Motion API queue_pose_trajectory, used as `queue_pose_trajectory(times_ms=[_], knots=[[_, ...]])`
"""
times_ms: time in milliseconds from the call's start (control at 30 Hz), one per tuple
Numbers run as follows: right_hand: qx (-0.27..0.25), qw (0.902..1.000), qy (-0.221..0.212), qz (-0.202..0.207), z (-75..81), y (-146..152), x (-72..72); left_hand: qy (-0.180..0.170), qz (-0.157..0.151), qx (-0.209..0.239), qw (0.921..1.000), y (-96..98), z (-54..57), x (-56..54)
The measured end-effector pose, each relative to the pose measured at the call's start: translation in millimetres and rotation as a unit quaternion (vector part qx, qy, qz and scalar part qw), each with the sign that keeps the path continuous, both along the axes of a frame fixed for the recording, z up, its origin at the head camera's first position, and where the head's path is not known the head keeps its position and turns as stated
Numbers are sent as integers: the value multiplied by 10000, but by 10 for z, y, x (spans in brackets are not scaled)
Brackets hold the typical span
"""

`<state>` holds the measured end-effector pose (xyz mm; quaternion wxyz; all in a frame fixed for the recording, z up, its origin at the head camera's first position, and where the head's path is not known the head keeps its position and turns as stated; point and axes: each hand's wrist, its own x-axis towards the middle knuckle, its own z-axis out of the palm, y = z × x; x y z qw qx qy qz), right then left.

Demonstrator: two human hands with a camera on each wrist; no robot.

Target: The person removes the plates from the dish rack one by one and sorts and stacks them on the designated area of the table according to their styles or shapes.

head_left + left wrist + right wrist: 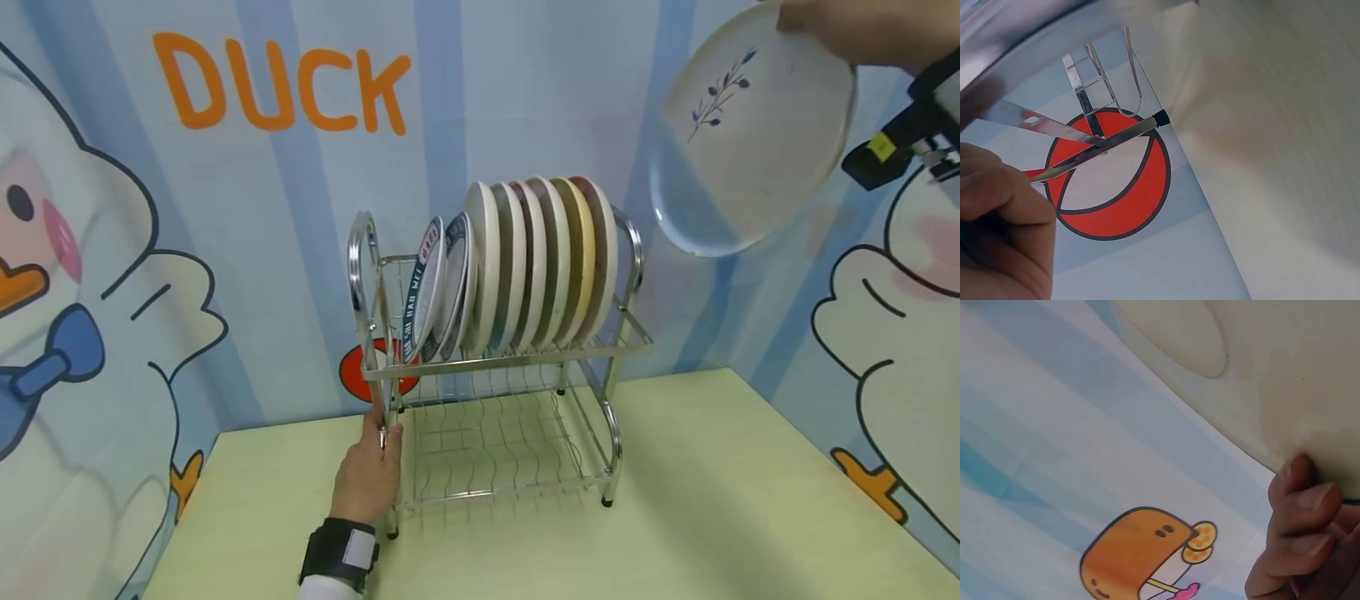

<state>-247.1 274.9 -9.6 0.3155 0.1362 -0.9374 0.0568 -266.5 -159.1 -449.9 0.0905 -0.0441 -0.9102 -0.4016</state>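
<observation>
A two-tier chrome dish rack (517, 361) stands on the table. My left hand (367, 475) grips its lower left side bar; in the left wrist view, curled fingers (1004, 194) show beside the metal tubing. High at the right, my right hand (873, 29) pinches the rim of a large white plate (780, 125) with a blue leaf sprig and a pale blue patch. The plate's underside (1254, 381) faces the right wrist camera. Several large plates (483, 267) stand on edge in the upper tier, with smaller blue-rimmed plates (426, 287) leaning at the left.
The rack's lower wire tier (487, 450) bears no dishes. A pale yellow-green tabletop (247, 517) lies beneath it. Close behind hangs a blue striped backdrop (300, 250) with cartoon ducks and orange lettering, and it continues along both sides.
</observation>
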Motion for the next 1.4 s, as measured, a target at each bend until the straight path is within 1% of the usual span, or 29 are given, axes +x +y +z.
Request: queue_pose_trajectory(times_ms=[33, 100, 167, 200, 300, 433, 567, 700, 833, 967, 1067, 1133, 1300, 1400], knots=[[-166, 9997, -145, -97, -39, 32, 0, 16, 8, -8, 10000, 1, 2, -5], [-476, 9971, -431, -419, -152, 108, -20, 57, 9, -37, 10000, 6, 2, -14], [-508, 9936, -705, -726, -299, 212, -66, 58, 13, -39, 10000, 13, 0, -17], [-433, 9921, -816, -852, -383, 262, -87, 49, 12, -40, 10000, 19, -3, -17], [63, 9880, -1114, -1072, -641, 397, -135, -27, 4, -4, 10000, 35, -10, -5], [336, 9845, -1390, -1017, -961, 490, -131, -40, 3, -8, 10000, 45, -11, 15], [383, 9832, -1507, -953, -1180, 536, -104, -28, -5, 11, 10000, 48, -2, 24], [290, 9824, -1634, -855, -1333, 556, -95, -38, -11, -3, 10000, 38, 6, 33], [147, 9806, -1822, -706, -1451, 558, -80, -67, -38, 18, 10000, 20, 16, 41], [26, 9821, -1819, -480, -1553, 555, -63, -101, -54, 95, 9999, -7, 34, 58], [-144, 9830, -1806, -306, -1631, 561, -52, -118, -33, 94, 9999, -30, 45, 77], [-324, 9823, -1836, -201, -1691, 552, -71, -115, 14, 75, 9999, -64, 48, 90], [-931, 9770, -1914, -151, -1874, 575, -96, -154, 92, 116, 9998, -103, 64, 129], [-1368, 9704, -1981, -216, -2014, 621, -99, -186, 141, 152, 9996, -110, 80, 144]])
